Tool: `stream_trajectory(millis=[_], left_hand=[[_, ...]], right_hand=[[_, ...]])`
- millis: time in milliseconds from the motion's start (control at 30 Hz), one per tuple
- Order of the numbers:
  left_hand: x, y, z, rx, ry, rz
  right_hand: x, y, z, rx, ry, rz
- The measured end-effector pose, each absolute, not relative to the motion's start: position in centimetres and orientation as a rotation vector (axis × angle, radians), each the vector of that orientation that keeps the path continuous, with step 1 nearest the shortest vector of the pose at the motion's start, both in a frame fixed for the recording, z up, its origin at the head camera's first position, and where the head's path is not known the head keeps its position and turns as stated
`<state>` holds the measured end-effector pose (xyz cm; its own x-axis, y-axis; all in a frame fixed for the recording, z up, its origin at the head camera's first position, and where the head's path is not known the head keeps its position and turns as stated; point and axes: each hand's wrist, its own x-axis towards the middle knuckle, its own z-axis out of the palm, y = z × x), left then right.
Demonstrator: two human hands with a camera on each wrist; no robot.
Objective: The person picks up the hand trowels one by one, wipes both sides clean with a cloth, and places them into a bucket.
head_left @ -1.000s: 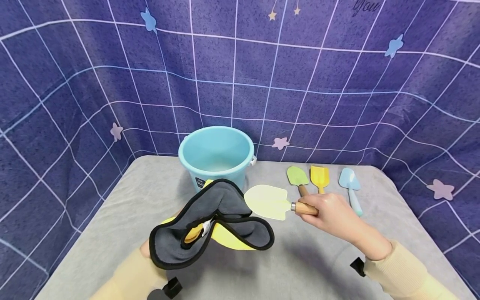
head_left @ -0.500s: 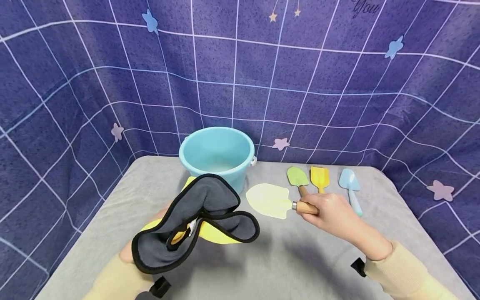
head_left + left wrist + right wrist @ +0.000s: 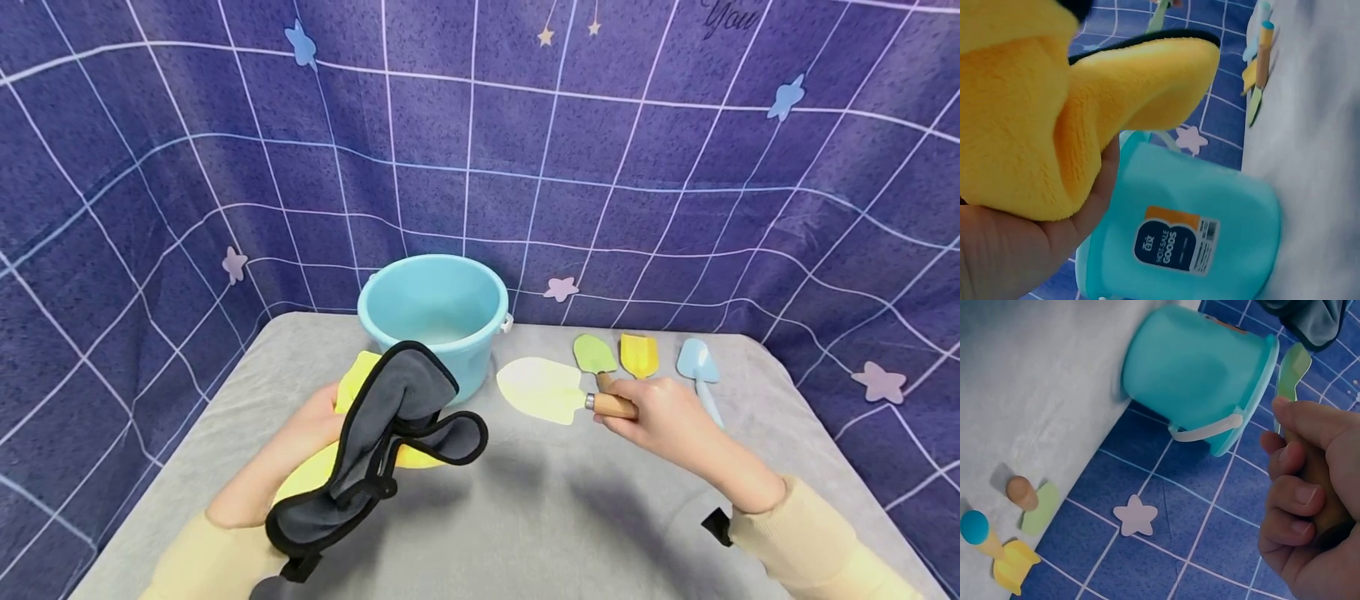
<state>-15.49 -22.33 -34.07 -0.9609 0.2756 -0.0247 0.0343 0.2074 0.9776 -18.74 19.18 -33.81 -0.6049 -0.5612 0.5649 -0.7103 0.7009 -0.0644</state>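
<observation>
In the head view the left grip (image 3: 318, 418) clasps a yellow-and-grey cloth (image 3: 377, 417) before the bucket (image 3: 468, 371); the left wrist view adds the bucket's label (image 3: 1175, 240) (covered overhead); the right wrist view shows the right grip (image 3: 1294, 500) wrapped round a trowel (image 3: 1293, 370), with grey-covered tabletop (image 3: 1041, 381) and gridded purple fabric (image 3: 1179, 509)

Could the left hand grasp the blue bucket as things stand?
Probably not yet: the left hand holds the grey-yellow cloth, which would likely need putting down first, though the blue bucket is near.
</observation>
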Motion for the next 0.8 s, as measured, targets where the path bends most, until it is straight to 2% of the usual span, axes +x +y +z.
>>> stream_trajectory(millis=[167, 533, 800], left_hand=[[-15.0, -21.9, -34.2, 0.205, 2.371, 1.824], [-15.1, -21.7, -34.4, 0.544, 2.81, 1.619], [-15.1, -22.0, -34.4, 0.619, 2.951, 1.558]], right_hand=[[-19.3, 19.0, -32.8, 0.891, -2.496, 0.436], [-21.1, 16.9, -29.6, 0.819, -2.605, 0.571], [-23.3, 14.9, -28.1, 0.847, -2.592, 0.558]])
